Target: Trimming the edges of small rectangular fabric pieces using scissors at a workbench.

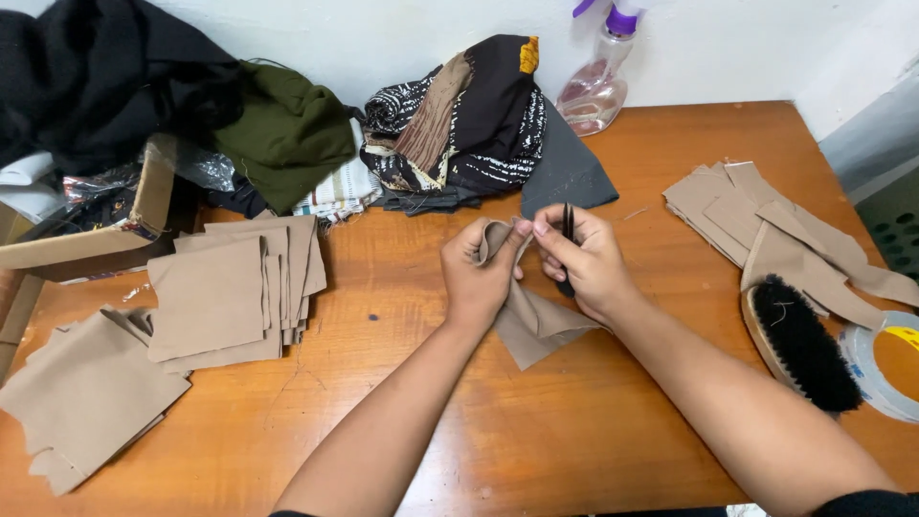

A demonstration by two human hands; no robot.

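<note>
Head view: wooden table (593, 421)
Left hand (479, 273): pinching tan cloth (531, 321), mid-table
Right hand (589, 263): gripping black tool (567, 225), touching cloth
Brush (802, 343): right of cloth

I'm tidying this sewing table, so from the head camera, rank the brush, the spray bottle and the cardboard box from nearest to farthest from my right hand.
From the right hand:
1. Spray bottle, at the back against the wall, and brush, at the table's right edge: too close to call.
2. Cardboard box, far left, clearly farthest.
</note>
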